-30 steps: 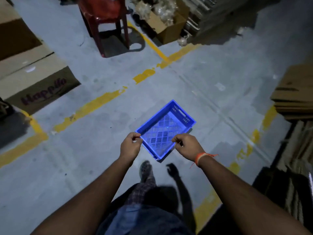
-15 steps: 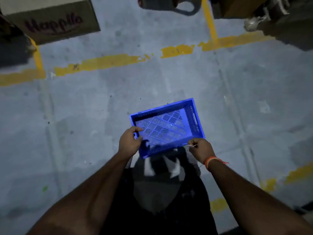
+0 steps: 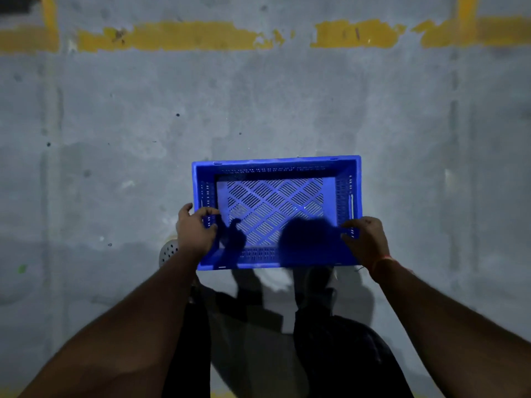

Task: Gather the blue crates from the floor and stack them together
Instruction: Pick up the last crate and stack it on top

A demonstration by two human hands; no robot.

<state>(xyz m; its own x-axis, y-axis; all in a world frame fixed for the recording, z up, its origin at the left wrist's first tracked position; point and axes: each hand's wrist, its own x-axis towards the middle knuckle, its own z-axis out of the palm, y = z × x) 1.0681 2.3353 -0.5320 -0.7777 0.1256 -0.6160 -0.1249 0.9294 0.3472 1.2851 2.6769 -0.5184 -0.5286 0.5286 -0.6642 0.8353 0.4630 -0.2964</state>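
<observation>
Setting: industrial floor, likely a warehouse or storage area; bare grey concrete floor (image 3: 287,104), stained and scuffed; worn yellow painted line (image 3: 178,35) marking out a bay; perforated blue plastic crate (image 3: 275,165) of the stackable handling kind.

Both bare arms reach forward from the bottom corners toward 12 o'clock. The left hand (image 3: 194,231) curls its fingers over the left side wall of the blue crate (image 3: 275,165) — thumb outside. The right hand (image 3: 366,239) grips the right wall likewise — an orange band circles that wrist.
</observation>
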